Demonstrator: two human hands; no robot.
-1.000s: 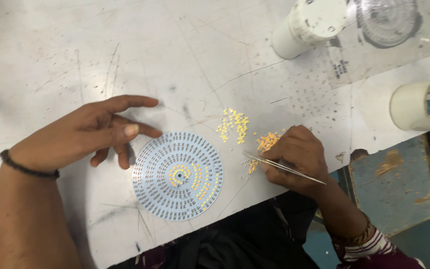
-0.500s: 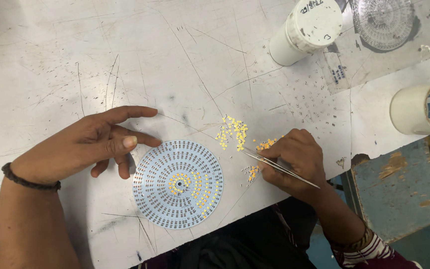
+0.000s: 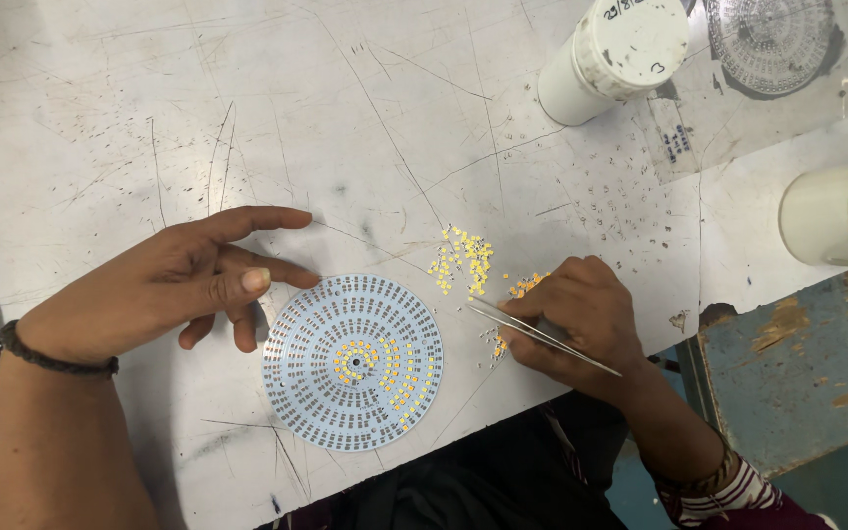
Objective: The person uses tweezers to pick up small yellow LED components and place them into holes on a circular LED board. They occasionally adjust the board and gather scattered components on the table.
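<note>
The right hand [image 3: 581, 319] has its grip closed on one pair of metal tweezers [image 3: 542, 337], tips pointing away toward the left. Just beyond those tips lies one loose scatter of small yellow chips [image 3: 463, 257] on the tabletop [image 3: 247, 118]; a few more chips sit right under the grip. One round blue-white circuit board [image 3: 353, 361] lies flat, left of the tweezers' tips, its inner rings partly filled with yellow chips. The left hand [image 3: 164, 285] rests with fingers spread, holding nothing, fingertips touching the board's far-left rim. Two white cylinders [image 3: 612, 57] stand well apart from the grip.
</note>
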